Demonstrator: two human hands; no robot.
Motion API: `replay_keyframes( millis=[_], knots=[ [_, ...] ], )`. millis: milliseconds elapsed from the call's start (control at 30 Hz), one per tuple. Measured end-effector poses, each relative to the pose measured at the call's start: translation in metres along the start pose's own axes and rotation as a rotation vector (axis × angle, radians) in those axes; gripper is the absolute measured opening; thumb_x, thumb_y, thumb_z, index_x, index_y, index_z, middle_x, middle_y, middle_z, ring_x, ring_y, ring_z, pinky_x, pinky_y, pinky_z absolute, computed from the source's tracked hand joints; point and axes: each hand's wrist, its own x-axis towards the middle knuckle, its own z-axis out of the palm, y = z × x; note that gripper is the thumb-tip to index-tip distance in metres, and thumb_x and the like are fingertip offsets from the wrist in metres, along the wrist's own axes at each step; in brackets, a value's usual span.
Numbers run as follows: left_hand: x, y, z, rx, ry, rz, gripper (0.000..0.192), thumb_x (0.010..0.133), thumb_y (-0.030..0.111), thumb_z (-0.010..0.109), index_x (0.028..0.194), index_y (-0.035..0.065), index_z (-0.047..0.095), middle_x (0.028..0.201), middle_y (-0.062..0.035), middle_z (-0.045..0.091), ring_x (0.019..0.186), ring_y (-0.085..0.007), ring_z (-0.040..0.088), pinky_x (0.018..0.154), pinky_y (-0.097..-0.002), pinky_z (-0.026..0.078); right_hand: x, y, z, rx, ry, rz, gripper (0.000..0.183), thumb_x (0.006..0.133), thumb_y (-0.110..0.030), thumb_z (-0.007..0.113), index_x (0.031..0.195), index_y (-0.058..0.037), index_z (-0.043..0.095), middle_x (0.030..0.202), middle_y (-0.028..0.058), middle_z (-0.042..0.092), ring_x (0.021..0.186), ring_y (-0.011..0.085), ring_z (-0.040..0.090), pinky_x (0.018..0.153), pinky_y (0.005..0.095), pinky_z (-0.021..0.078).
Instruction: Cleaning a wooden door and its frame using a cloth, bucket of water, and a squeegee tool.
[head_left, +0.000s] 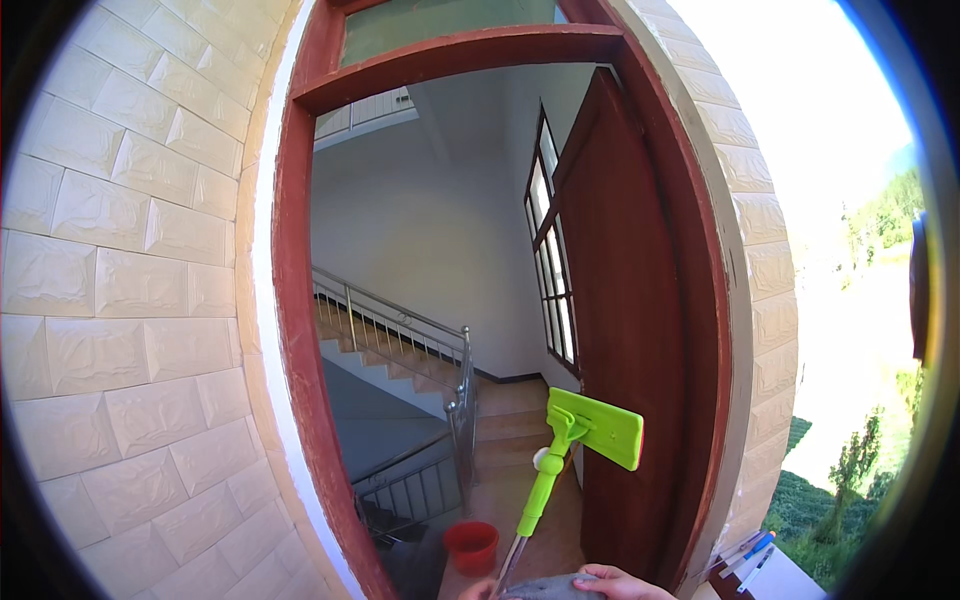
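Observation:
At the bottom edge my left hand (478, 591) is partly cut off, its fingers around the metal pole (512, 561) of a flat-head squeegee mop. The pole rises to a bright green plastic head (600, 429), tilted in front of the doorway. To its right, my right hand (619, 583) pinches a grey cloth (553, 586) between thumb and fingers. The cloth lies against the lower pole. A red plastic bucket (472, 547) stands on the floor inside, just left of the pole.
A dark red door (630, 300) stands open inside its red wooden frame (296, 300). Behind are stairs with a metal railing (397, 315). Tiled wall (120, 285) flanks the left. Knife-like tools (756, 559) lie on a ledge at lower right, with greenery outside beyond.

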Motion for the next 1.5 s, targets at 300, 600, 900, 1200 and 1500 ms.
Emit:
replay_keyframes(
  millis=[300,600,900,1200,1500],
  knots=[
    [0.004,-0.011,-0.002,0.023,-0.188,-0.041,0.050,0.077,0.018,0.079,0.118,0.0103,0.052,0.094,-0.0008,0.058,0.082,-0.0134,0.056,0.073,-0.0304,0.046,0.015,-0.021,0.008,-0.075,0.097,-0.251,0.017,0.084,-0.006,0.068,0.092,-0.0106,0.054,0.087,-0.0011,0.058,0.082,0.0107,0.058,0.072,0.0255,0.0493],
    [0.019,-0.090,-0.004,0.188,-0.273,-0.138,0.060,0.087,0.031,0.069,0.137,0.0094,0.043,0.125,-0.0106,0.054,0.101,-0.0204,0.058,0.083,-0.0315,0.049,0.028,-0.001,-0.005,0.019,0.039,-0.135,0.027,0.071,0.012,0.059,0.091,-0.0060,0.053,0.090,0.0070,0.063,0.084,0.0171,0.062,0.071,0.0263,0.0516],
    [-0.010,-0.021,0.028,-0.042,-0.042,-0.123,0.047,0.080,0.024,0.073,0.119,0.0063,0.053,0.089,-0.0027,0.057,0.081,-0.0177,0.057,0.073,-0.0333,0.048,0.034,0.000,-0.002,0.170,-0.103,-0.095,0.027,0.073,0.009,0.059,0.096,-0.0054,0.053,0.093,0.0089,0.063,0.087,0.0177,0.062,0.074,0.0280,0.0511],
    [-0.013,-0.048,0.029,-0.321,0.128,-0.025,0.028,0.084,0.010,0.070,0.107,0.0111,0.054,0.082,0.0016,0.054,0.072,-0.0101,0.054,0.065,-0.0297,0.048,0.011,0.028,0.024,-0.062,-0.208,0.091,0.034,0.088,-0.015,0.066,0.119,-0.0062,0.055,0.104,0.0069,0.063,0.094,0.0171,0.061,0.086,0.0273,0.0487],
    [-0.005,0.009,0.014,-0.341,-0.032,-0.221,0.017,0.088,0.008,0.066,0.084,0.0136,0.050,0.066,0.0066,0.051,0.046,-0.0012,0.042,0.041,-0.0185,0.030,0.042,0.017,0.024,-1.056,0.076,-0.621,0.027,0.085,-0.031,0.070,0.087,-0.0037,0.070,0.096,0.0156,0.061,0.095,0.0327,0.058,0.081,0.0398,0.0481]
  ],
)
